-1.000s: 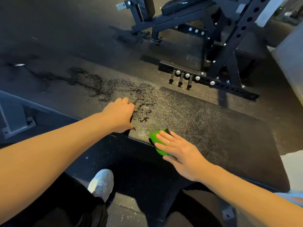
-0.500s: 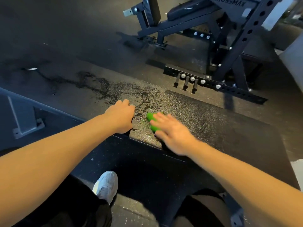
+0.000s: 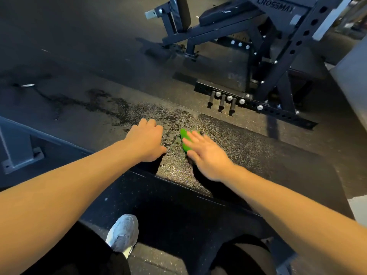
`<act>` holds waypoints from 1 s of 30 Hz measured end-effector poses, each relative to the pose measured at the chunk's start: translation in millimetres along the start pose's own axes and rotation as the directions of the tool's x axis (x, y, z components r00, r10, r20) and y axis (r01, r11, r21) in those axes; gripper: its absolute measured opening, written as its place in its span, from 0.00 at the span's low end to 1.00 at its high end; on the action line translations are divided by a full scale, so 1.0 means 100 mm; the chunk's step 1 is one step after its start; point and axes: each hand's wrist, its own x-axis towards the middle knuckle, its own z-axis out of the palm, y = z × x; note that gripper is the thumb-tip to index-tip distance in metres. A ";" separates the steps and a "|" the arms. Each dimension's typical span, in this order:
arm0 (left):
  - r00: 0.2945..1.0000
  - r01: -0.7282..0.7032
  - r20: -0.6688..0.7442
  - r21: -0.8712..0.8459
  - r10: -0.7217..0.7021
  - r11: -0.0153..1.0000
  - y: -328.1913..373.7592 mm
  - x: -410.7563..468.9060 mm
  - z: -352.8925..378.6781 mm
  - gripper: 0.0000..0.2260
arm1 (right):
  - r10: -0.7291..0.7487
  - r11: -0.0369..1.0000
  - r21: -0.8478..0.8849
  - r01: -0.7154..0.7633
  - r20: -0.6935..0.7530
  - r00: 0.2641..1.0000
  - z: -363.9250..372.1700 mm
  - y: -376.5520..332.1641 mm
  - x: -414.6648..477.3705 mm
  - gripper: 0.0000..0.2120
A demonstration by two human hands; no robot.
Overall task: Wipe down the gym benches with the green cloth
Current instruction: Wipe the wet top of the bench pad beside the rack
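Item, green cloth: bunched small, lying on the bench pad near its left end and closer to the far edge than the near one; only its left part shows, the rest is under your fingers. A second ago it sat at the near edge of the pad, so you have carried it away from you across the width of the pad in one stroke. Item, right hand: flat on the cloth, fingers straight and spread, pressing rather than gripping; slightly blurred, which suggests it is in motion. Item, left hand: just beside the cloth, on the pad's left end, fingers curled over that end as a brace, fingertips hidden; it has kept the same place through the stroke. Item, wet sheen: glistening on the pad's left end between your two hands; the pad toward its right end looks dull and dry. Judgement: the left end is being worked near edge to far edge and is close to covered; the long right part of the pad probably remains to wipe, and so does the second bench beyond. Item, floor: dark rubber with a darker stain off the pad's far left corner. Item, rack: black, perforated, past the far edge. Item, shoe: white, below the near edge.
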 end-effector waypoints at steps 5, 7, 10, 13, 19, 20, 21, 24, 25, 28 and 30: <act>1.000 -0.011 0.020 0.030 0.010 1.000 0.02 0.05 0.02 0.30 | 0.262 0.965 -0.016 -0.263 -0.016 0.965 -0.16 0.20 0.72 0.25; 1.000 -0.018 0.012 0.039 0.017 0.999 0.01 0.06 0.01 0.30 | 0.297 0.954 -0.014 -0.298 -0.051 0.953 -0.11 0.05 0.71 0.25; 1.000 -0.024 -0.003 0.046 0.024 0.999 0.00 0.08 0.04 0.29 | 0.167 0.986 -0.021 -0.168 -0.041 0.985 -0.02 -0.27 0.36 0.26; 1.000 -0.024 0.010 0.046 0.023 0.999 0.02 0.11 0.05 0.29 | 0.033 0.999 -0.007 -0.032 0.007 0.999 -0.01 -0.30 0.12 0.25; 0.999 -0.039 0.025 0.006 0.039 0.999 -0.03 0.13 0.05 0.31 | 0.210 0.978 -0.011 -0.210 -0.001 0.978 -0.19 0.23 0.88 0.25; 0.999 -0.043 0.022 0.014 0.043 0.999 -0.03 0.13 0.06 0.31 | 0.244 0.970 -0.014 -0.244 0.001 0.970 -0.21 0.27 1.02 0.25; 0.999 -0.046 0.023 0.017 0.046 0.999 -0.03 0.13 0.07 0.31 | 0.267 0.964 -0.015 -0.267 0.007 0.964 -0.23 0.30 1.12 0.25; 0.999 -0.044 0.031 0.019 0.043 0.999 -0.04 0.13 0.05 0.30 | 0.295 0.954 -0.053 -0.295 -0.011 0.955 -0.21 0.25 1.21 0.25; 0.998 -0.045 0.040 0.021 0.045 0.999 -0.05 0.14 0.04 0.30 | 0.295 0.953 -0.060 -0.296 -0.028 0.955 -0.20 0.20 1.18 0.25; 0.997 -0.055 0.055 0.054 0.052 0.997 -0.04 0.13 0.03 0.27 | 0.248 0.966 -0.057 -0.252 -0.057 0.967 -0.11 -0.04 0.87 0.26; 0.997 -0.052 0.069 0.075 0.047 0.996 -0.03 0.13 0.03 0.25 | 0.157 0.984 -0.074 -0.160 -0.044 0.987 -0.02 -0.31 0.56 0.26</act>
